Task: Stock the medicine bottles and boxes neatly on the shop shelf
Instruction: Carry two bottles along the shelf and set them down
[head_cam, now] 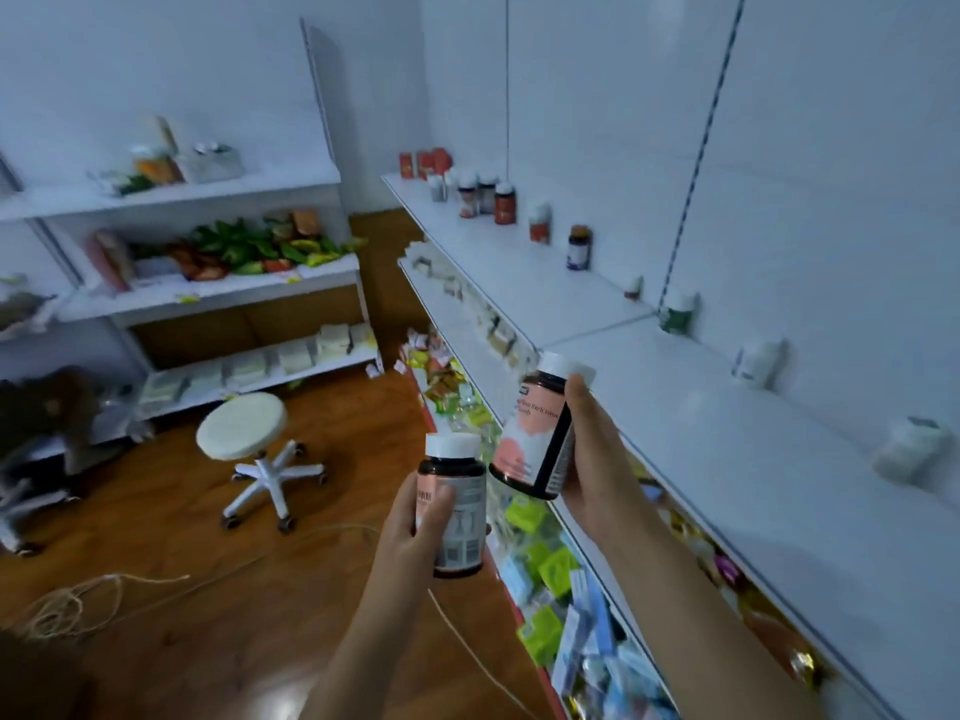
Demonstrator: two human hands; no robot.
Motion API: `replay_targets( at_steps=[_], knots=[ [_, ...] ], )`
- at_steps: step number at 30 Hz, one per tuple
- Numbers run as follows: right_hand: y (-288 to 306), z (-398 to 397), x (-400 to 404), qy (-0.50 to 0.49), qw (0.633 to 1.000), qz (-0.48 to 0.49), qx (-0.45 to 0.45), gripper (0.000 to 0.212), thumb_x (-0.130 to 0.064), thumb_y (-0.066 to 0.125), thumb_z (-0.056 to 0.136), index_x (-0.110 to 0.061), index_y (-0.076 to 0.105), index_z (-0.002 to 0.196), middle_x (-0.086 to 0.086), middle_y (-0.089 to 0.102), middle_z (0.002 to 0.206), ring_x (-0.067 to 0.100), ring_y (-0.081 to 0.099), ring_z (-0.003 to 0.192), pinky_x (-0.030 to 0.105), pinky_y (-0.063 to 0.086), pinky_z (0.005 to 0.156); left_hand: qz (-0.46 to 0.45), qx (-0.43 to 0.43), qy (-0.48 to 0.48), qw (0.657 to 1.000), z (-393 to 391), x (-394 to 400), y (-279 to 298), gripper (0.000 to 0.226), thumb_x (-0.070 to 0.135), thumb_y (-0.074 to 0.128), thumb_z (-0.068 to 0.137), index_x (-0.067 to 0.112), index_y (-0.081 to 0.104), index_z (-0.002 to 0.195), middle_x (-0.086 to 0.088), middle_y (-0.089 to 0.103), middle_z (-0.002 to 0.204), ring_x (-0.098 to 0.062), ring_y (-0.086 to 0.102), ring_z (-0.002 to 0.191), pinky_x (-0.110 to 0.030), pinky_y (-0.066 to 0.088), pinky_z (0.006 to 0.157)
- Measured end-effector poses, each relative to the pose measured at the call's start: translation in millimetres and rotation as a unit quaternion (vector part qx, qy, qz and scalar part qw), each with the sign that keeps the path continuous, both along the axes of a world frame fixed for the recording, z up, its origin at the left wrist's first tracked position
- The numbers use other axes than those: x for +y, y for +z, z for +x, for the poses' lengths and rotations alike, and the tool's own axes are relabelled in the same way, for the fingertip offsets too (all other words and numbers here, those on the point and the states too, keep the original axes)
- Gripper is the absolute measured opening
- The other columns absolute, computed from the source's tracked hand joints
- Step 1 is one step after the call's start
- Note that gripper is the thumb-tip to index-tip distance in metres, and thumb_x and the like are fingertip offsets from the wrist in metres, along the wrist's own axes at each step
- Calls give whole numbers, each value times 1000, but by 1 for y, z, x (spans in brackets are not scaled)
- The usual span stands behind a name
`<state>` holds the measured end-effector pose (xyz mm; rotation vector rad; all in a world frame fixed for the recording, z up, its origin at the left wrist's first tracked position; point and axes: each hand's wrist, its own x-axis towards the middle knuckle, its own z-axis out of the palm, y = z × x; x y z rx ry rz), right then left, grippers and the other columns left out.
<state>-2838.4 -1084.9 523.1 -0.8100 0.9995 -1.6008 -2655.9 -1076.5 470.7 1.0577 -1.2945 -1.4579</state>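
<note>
Left hand (415,517) wrapped round upright dark bottle (458,504), white cap up; right hand (584,449) gripping second dark bottle (537,426), tilted, just beside white top shelf (701,407); more bottles (501,202) lined along shelf's back; white stool (244,426) on wooden floor

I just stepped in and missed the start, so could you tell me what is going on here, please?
A person is stocking a shop shelf. The left hand grips one dark medicine bottle with a white cap, and the right hand grips a second bottle, tilted, near the front edge of the top shelf. Neither is placed yet. Other bottles already stand spaced along that shelf's back, by the wall.
</note>
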Motion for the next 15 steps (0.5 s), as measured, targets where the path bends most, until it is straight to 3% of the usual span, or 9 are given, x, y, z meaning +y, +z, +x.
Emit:
replay_targets(
  at_steps=[4, 7, 11, 15],
  knots=[
    [33, -11, -94, 18, 1000, -9, 21, 90, -73, 74, 61, -13, 59, 126, 4, 72, 109, 18, 70, 101, 31, 56, 77, -36, -16, 14, 999, -15, -91, 27, 34, 54, 59, 89, 35, 60, 118, 0, 72, 105, -22, 71, 96, -44, 59, 83],
    [53, -20, -160, 27, 999, -4, 25, 71, -65, 66, 73, -13, 59, 122, 4, 73, 105, 18, 70, 96, 33, 56, 77, -53, -17, 27, 998, -24, -152, 47, 34, 49, 56, 87, 34, 58, 118, 7, 72, 103, -14, 71, 95, -32, 59, 76],
    [63, -28, -239, 40, 999, -2, 22, 67, -56, 61, 76, -10, 58, 124, 2, 72, 94, 16, 72, 86, 34, 58, 73, -53, -7, 63, 997, -27, -223, 54, 35, 49, 52, 83, 38, 56, 116, 19, 71, 99, -1, 68, 93, -19, 56, 67],
    [57, -28, -305, 55, 998, 17, 16, 67, -57, 59, 73, -13, 59, 123, 1, 72, 91, 17, 72, 82, 38, 59, 75, -34, 2, 95, 995, -21, -283, 48, 40, 51, 53, 82, 35, 57, 118, 16, 71, 101, -4, 69, 96, -24, 57, 74]
  ],
)
